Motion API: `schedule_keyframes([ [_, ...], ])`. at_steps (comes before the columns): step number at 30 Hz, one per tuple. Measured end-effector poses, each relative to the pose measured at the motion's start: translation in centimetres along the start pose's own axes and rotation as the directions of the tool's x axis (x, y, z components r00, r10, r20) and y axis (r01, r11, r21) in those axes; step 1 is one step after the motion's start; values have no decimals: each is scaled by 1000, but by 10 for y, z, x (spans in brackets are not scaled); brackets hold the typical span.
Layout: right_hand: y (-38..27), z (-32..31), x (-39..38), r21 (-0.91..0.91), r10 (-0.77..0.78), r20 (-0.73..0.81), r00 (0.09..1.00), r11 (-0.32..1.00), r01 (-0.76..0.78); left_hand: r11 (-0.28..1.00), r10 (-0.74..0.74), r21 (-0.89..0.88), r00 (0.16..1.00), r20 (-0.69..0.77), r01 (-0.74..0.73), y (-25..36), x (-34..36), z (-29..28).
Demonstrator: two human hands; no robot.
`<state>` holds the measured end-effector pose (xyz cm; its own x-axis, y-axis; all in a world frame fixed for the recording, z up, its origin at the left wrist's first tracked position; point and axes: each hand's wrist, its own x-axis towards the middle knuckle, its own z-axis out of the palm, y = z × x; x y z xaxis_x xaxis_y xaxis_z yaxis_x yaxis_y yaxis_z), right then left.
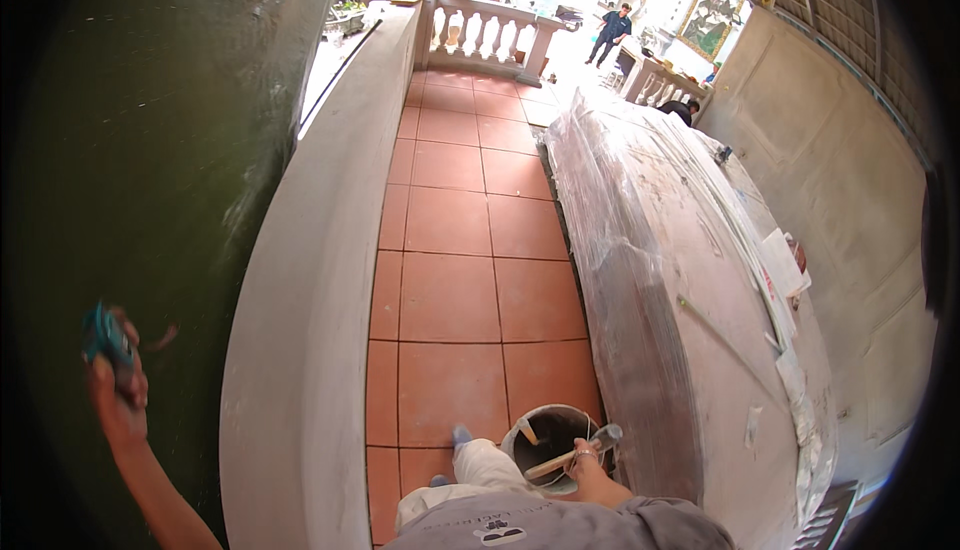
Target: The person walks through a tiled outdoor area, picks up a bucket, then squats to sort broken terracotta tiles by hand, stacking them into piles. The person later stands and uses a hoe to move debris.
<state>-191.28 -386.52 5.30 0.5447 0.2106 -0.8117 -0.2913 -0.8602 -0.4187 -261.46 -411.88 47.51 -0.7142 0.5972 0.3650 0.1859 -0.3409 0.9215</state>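
My left hand (122, 405) is stretched out at the left, past the low wall. Its fingers are closed round a teal and dark handheld tool (108, 338), too blurred for me to tell its kind. At the lower middle, my right hand (588, 467) grips a mallet (548, 466) with a pale wooden handle and a grey head, held across the mouth of a bucket (514, 436). Another wooden handle (527, 432) sticks up inside the bucket, its lower end hidden in the dark. Whether my right hand also holds the bucket's wire handle, I cannot tell.
Terracotta tiles (450, 295) run ahead between a grey low wall (305, 340) and a long plastic-covered stack (625, 300) with strips on top. Dark green water (150, 150) lies left of the wall. Beyond are a balustrade (480, 35) and a person (610, 35) in dark clothes.
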Motion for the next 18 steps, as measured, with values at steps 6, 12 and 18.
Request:
schedule_keyframes([
  [6, -119, 98, 19, 203, 107, -62, 992, 975, -93, 989, -130, 65, 991, -34, 132, -154, 234, 137],
  [12, -194, 163, 24, 379, 301, -12, 954, 884, -274, 927, -309, 201, 948, -72, 317, -276, 469, 278],
  [18, -260, 264, 49, 477, 411, 49, 910, 791, -383, 814, -409, 403, 905, -115, 419, -394, 682, 422],
])
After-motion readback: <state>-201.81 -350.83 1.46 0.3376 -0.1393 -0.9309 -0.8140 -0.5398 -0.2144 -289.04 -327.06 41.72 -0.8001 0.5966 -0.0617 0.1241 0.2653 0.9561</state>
